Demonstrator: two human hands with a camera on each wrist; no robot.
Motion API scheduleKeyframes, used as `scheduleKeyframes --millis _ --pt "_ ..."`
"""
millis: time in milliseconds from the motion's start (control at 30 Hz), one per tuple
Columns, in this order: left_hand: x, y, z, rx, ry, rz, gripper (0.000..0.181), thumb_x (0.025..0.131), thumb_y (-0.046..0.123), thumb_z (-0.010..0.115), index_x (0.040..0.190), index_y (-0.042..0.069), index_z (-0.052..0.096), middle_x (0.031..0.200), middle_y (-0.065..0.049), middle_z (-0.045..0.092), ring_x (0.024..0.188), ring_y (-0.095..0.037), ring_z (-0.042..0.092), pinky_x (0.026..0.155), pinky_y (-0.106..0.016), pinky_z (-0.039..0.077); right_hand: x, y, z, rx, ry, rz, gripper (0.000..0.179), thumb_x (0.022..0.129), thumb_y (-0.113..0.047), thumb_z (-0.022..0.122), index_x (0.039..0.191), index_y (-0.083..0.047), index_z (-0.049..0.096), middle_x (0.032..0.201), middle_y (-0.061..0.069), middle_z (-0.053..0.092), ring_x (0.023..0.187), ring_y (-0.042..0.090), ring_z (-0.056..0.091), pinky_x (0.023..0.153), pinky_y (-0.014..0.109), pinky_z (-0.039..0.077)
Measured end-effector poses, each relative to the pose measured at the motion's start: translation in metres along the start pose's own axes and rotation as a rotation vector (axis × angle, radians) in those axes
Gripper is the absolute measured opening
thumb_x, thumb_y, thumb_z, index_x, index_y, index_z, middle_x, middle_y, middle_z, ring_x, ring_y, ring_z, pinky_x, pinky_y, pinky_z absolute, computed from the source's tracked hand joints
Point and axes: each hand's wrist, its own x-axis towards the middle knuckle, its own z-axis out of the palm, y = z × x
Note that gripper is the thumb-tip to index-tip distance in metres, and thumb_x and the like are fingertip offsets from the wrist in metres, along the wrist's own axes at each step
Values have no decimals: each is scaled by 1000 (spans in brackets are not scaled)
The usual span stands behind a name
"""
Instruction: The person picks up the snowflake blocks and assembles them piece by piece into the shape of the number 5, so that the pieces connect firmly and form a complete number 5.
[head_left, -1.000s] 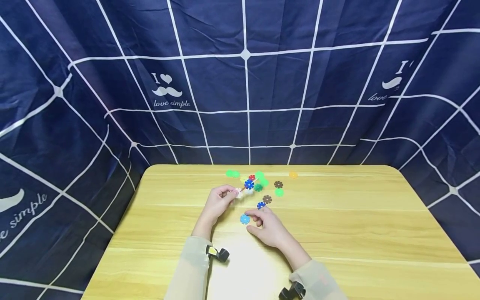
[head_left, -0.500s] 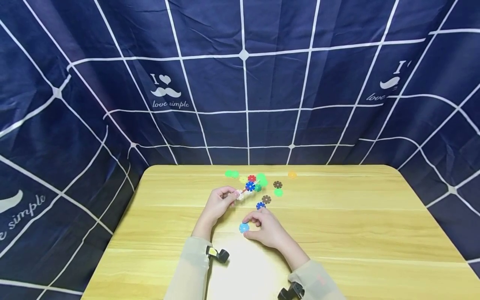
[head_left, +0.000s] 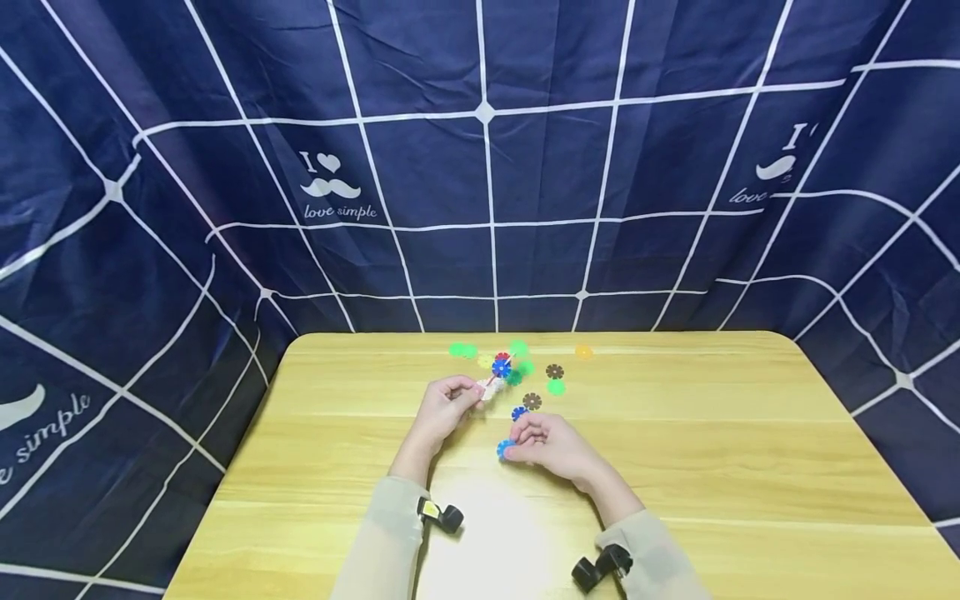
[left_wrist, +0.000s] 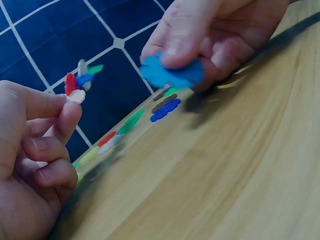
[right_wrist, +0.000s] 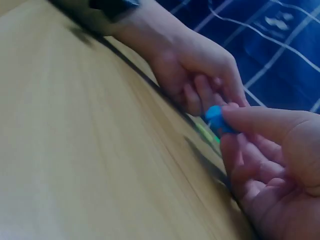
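Thumb and fingertip of my left hand (head_left: 447, 408) pinch a white notched plastic disc (left_wrist: 76, 96), the near end of a small joined piece. Fixed to it are a red disc (left_wrist: 70, 84) and a blue disc (left_wrist: 85, 79), with more white and green behind. My right hand (head_left: 555, 450) grips a light blue notched disc (left_wrist: 167, 76) between thumb and fingers, lifted over the table in the left wrist view. It sits nearer to me and to the right of the joined piece. In the right wrist view, the fingers partly cover the light blue disc (right_wrist: 216, 119).
Loose notched discs lie on the wooden table (head_left: 712, 467) beyond my hands: a dark blue disc (head_left: 519, 413), a brown disc (head_left: 532, 402), several green ones and an orange disc (head_left: 583, 352). A dark blue curtain (head_left: 420, 183) stands behind the table's far edge.
My right hand has taken hold of the light blue disc, drawn it toward me, then lifted it and moved it right. My left hand keeps its joined piece, with slight movement.
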Motion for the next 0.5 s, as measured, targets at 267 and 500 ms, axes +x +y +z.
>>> scheduleKeyframes --millis 267,500 --pt "-2 0 14 -44 -67 -64 5 99 -3 68 97 1 68 77 -4 78 45 -4 40 42 -19 30 2 4 -18 146 263 -30 36 93 -10 88 122 5 74 104 11 77 85 15 71 69 23 60" --pt "-4 0 26 -43 -69 -71 7 102 2 68 98 -2 71 77 -9 79 42 -5 40 40 -19 30 2 2 -24 200 394 -143 29 93 1 84 117 12 72 104 19 76 86 17 73 76 28 64"
